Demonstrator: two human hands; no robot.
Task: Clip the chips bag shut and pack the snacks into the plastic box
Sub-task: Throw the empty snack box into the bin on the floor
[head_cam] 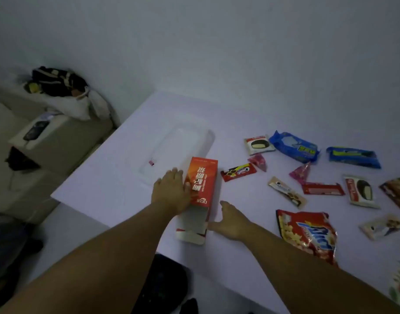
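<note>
White tabletop [251,264] under dim light. Nearest me, my right hand [232,220] lies flat, fingers straight, holding nothing, beside the opened end of an orange-red cardboard carton [200,189]. My left hand [170,191] presses on that carton's left edge, fingers extended. Crumpled red chips bag [307,234] lies right of it. Beyond, a clear plastic box [176,150] holds one small pink binder clip [152,162].
</note>
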